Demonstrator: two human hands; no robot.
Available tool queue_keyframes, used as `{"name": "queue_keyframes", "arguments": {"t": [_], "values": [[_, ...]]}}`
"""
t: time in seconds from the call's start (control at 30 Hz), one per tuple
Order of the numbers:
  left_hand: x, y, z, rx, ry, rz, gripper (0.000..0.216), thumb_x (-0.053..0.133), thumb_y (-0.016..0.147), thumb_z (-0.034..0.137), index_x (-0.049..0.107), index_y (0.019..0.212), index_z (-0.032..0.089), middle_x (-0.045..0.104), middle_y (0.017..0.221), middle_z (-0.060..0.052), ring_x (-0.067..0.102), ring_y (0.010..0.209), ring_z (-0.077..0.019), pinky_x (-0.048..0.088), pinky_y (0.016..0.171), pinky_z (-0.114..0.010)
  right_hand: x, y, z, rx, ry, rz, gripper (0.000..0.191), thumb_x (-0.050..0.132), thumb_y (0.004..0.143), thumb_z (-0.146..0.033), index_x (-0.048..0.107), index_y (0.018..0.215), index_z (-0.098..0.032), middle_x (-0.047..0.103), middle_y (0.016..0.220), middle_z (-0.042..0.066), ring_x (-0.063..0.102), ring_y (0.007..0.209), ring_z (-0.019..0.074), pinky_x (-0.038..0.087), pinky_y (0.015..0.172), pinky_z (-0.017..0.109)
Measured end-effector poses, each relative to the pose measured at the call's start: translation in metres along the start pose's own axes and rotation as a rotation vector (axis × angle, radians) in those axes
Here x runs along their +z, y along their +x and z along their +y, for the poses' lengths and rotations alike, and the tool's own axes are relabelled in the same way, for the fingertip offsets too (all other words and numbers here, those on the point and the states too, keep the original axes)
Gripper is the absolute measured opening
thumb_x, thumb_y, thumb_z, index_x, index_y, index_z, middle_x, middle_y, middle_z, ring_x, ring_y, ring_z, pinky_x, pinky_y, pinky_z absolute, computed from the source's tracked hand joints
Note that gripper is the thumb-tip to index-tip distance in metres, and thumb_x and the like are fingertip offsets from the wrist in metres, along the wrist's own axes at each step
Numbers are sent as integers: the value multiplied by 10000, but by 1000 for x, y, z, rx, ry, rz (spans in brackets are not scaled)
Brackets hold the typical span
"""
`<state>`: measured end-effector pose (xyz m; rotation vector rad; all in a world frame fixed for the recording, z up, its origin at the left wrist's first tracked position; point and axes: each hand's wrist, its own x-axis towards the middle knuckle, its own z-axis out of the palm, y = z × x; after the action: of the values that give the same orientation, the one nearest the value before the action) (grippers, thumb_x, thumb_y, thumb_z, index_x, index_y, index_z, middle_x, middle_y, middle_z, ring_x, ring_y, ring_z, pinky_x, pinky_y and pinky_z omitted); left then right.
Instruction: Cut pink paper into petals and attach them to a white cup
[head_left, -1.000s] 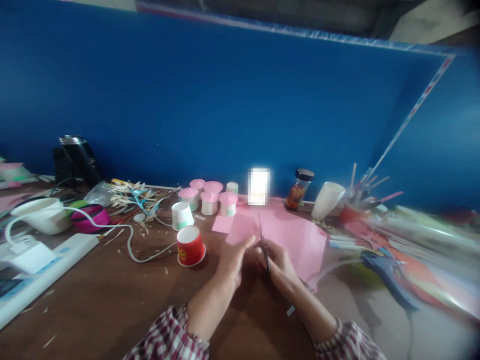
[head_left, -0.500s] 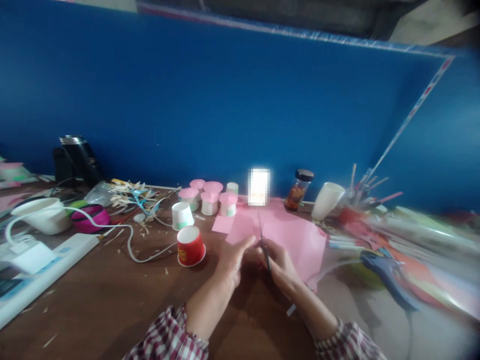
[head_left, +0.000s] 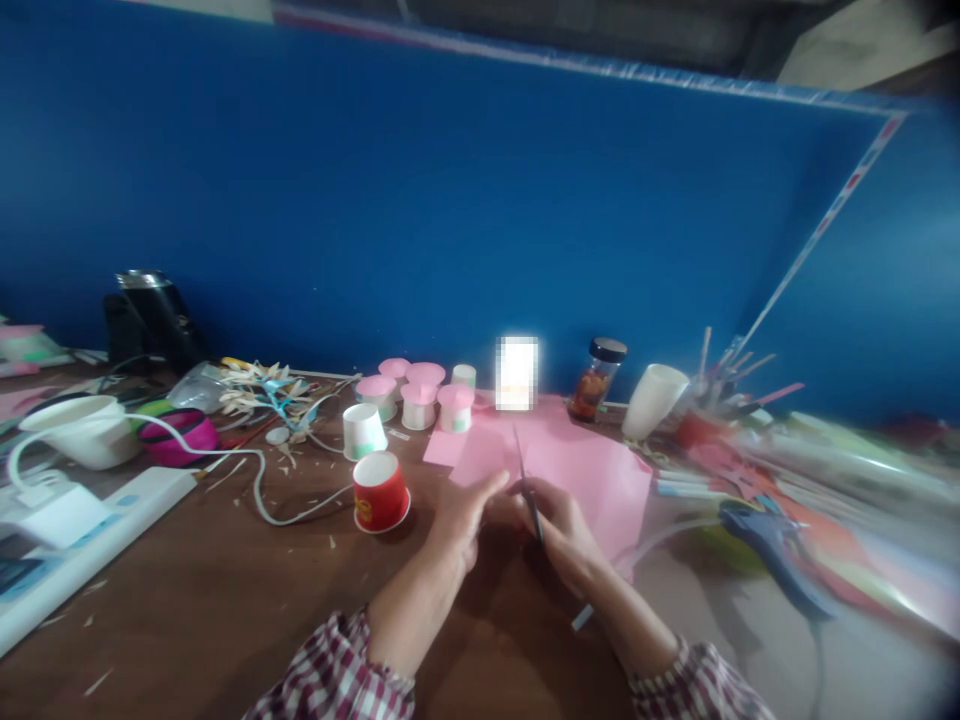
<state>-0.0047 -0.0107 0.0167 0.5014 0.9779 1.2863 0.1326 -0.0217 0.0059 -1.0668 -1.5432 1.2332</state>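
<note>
My right hand (head_left: 562, 530) is closed around a dark pair of scissors (head_left: 531, 505), with the thin blade pointing away from me over pink paper. My left hand (head_left: 461, 525) is closed at the near edge of a pink paper sheet (head_left: 484, 462), its thumb on top. The left fingertips are partly hidden. More pink paper (head_left: 592, 480) lies flat beyond and beside my right hand. A red paper cup (head_left: 381, 492) stands upside down to the left of my left hand.
Behind the red cup stand a white cup (head_left: 364, 433) and several small cups topped with pink discs (head_left: 456, 398). A lidded jar (head_left: 596, 380) is at the back. A blue glue gun (head_left: 776, 560) lies right; a power strip (head_left: 127, 525) and cable lie left.
The view has shifted very slightly. Both hands, the scissors and the paper keep almost the same places.
</note>
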Motion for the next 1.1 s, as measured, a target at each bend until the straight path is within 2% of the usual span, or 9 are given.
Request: {"name": "queue_keyframes", "arguments": {"t": [0.2,0.53,0.9,1.1], "values": [[3,-5,3,-28,0,-28,195,779,620,205,685,692,51,694,590,-123,651,486,-216,540,473,-298,0,-1,2,-33,6,-6,323,644,815,-432,637,977,-152,566,656,-10,531,631,151,432,550,237],[0,-1,1,8,4,-63,268,809,581,249,671,710,58,699,625,-130,668,534,-240,560,521,-334,-1,0,-5,-27,6,-6,361,670,782,-458,642,945,-137,580,660,-1,519,610,141,416,543,229],[-2,1,2,30,5,-56,301,813,579,241,669,781,70,713,702,-128,682,594,-239,562,553,-328,-3,0,0,0,-14,1,351,669,788,-445,641,961,-141,554,640,-14,495,580,130,399,523,228],[-3,2,-1,-7,30,-69,317,810,587,259,668,778,51,712,682,-149,684,584,-252,568,572,-349,-2,0,-3,-20,11,2,343,668,786,-448,642,937,-142,584,673,0,522,619,143,417,545,232]]}}
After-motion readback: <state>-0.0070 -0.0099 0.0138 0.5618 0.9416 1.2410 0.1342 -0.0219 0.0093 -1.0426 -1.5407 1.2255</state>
